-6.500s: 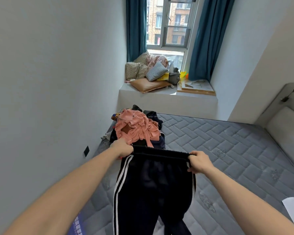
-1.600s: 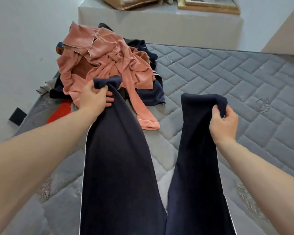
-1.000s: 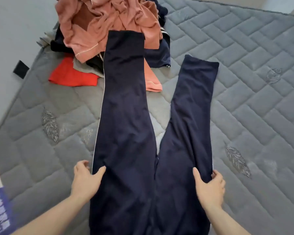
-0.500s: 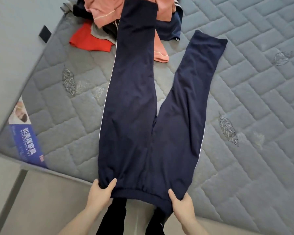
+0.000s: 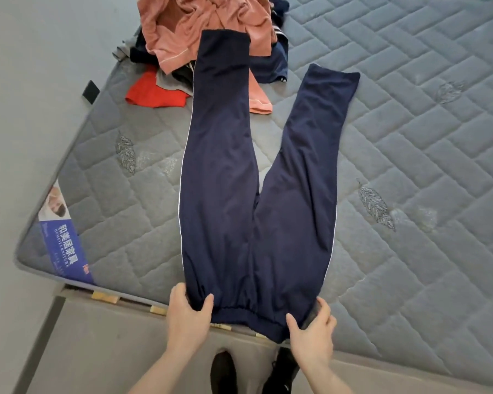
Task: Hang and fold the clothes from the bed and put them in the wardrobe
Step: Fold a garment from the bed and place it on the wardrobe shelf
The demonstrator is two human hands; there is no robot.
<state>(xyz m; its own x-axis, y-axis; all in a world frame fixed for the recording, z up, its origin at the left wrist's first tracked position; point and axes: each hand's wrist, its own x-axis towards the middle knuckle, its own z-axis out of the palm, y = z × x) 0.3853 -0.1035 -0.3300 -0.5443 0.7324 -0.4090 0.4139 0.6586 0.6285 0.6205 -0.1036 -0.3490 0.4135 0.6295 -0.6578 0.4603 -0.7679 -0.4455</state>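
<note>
Navy track trousers with thin white side stripes lie flat on the grey quilted mattress, legs spread toward the far side, waistband at the near edge. My left hand pinches the left corner of the waistband, thumb on top. My right hand pinches the right corner the same way. The left trouser leg overlaps a heap of clothes at the far left: a salmon-pink garment on top, a red piece and dark items beneath.
A grey wall runs close along the mattress's left side. A blue label marks the near-left mattress corner. The bed frame edge and floor lie below, with my dark shoes by the bed.
The trousers went from held up by the waistband to spread flat. My hands slid from the leg ends down to the waistband corners, and over the last half second stayed there.
</note>
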